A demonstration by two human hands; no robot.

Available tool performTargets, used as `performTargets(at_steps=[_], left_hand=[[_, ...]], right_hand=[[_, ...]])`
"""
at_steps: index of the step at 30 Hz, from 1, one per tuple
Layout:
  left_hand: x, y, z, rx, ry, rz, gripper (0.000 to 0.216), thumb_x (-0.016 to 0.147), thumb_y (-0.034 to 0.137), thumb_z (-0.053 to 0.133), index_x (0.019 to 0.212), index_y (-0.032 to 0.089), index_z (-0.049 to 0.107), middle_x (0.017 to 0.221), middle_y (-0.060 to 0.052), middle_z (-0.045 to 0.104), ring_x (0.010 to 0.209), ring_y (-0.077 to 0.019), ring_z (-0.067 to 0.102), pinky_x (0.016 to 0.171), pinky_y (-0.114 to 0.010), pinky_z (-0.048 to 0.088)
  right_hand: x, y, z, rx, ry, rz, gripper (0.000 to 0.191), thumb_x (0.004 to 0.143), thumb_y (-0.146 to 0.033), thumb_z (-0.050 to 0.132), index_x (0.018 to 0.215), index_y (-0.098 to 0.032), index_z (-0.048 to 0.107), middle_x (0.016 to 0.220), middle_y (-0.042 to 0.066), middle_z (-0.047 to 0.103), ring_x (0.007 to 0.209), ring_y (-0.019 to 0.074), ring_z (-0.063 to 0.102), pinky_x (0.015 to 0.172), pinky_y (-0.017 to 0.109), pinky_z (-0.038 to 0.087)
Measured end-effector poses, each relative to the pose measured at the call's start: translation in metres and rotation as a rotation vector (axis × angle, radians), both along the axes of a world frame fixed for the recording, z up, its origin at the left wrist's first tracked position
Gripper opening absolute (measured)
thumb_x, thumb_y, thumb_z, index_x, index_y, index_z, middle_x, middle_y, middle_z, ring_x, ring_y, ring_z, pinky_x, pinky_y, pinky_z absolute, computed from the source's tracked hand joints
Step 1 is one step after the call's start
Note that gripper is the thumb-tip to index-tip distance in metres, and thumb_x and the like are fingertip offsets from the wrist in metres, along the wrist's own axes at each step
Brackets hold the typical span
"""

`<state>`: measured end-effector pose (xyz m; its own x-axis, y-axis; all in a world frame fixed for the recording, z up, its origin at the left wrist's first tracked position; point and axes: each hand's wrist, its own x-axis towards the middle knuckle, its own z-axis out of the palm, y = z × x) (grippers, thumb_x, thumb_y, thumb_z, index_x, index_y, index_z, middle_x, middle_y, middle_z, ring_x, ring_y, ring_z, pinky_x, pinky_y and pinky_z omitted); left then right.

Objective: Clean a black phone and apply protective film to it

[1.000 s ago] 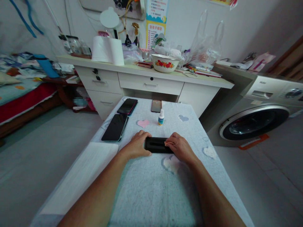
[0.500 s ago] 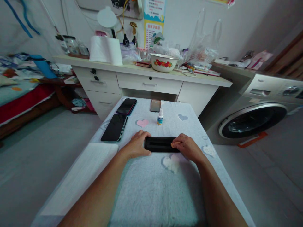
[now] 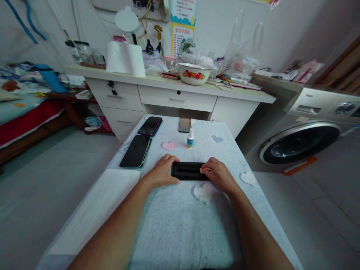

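A black phone (image 3: pixel 187 171) lies crosswise on the cloth-covered table, its dark face up. My left hand (image 3: pixel 164 170) grips its left end, thumb along the near edge and fingers along the far one. Over the right part of the phone, my right hand (image 3: pixel 219 173) is closed on a small orange cloth (image 3: pixel 204 170) and presses it on the surface; most of the cloth is hidden by the fingers. Beyond the phone stands a small white spray bottle (image 3: pixel 190 138) with a blue and yellow label, upright and capped.
Two dark phones, a nearer phone (image 3: pixel 136 151) and a farther phone (image 3: pixel 150 126), lie at left. Another phone (image 3: pixel 185 125) lies at the far edge. White paper (image 3: pixel 95 206) covers the left side. A desk (image 3: pixel 180 95) stands behind, a washing machine (image 3: pixel 303 123) to the right.
My right hand has slid a little to the left along the phone with the orange cloth. My left hand keeps its grip on the left end.
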<state>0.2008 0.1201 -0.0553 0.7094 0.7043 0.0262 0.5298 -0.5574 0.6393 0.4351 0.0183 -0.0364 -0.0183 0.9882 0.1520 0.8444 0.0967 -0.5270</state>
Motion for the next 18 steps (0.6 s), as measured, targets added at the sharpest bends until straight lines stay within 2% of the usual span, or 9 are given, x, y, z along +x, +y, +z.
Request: performTargets(at_steps=[9, 12, 18], left_hand=[[0.000, -0.001, 0.001, -0.014, -0.005, 0.008, 0.064, 0.051, 0.031, 0.074, 0.110, 0.024, 0.050, 0.109, -0.004, 0.047, 0.105, -0.0266, 0.050, 0.092, -0.040, 0.042], [0.000, 0.000, -0.002, -0.002, -0.016, 0.002, 0.064, 0.051, 0.031, 0.074, 0.110, 0.024, 0.050, 0.110, -0.004, 0.047, 0.105, -0.0265, 0.050, 0.092, -0.040, 0.042], [-0.001, 0.000, -0.002, -0.002, -0.001, -0.006, 0.063, 0.053, 0.032, 0.074, 0.111, 0.025, 0.049, 0.110, -0.004, 0.046, 0.106, -0.0264, 0.050, 0.092, -0.040, 0.042]], right_hand=[[0.001, -0.009, 0.009, -0.082, 0.119, 0.136, 0.011, 0.079, -0.019, 0.058, 0.080, -0.020, 0.069, 0.082, 0.001, 0.059, 0.073, 0.0109, 0.057, 0.070, 0.023, 0.043], [0.006, -0.009, 0.007, -0.066, 0.096, 0.080, 0.011, 0.079, -0.020, 0.059, 0.079, -0.020, 0.069, 0.080, 0.001, 0.059, 0.073, 0.0114, 0.056, 0.069, 0.023, 0.042], [0.017, -0.003, -0.006, 0.006, -0.003, -0.146, 0.014, 0.081, -0.025, 0.057, 0.082, -0.020, 0.070, 0.080, 0.002, 0.058, 0.074, 0.0131, 0.054, 0.068, 0.024, 0.038]])
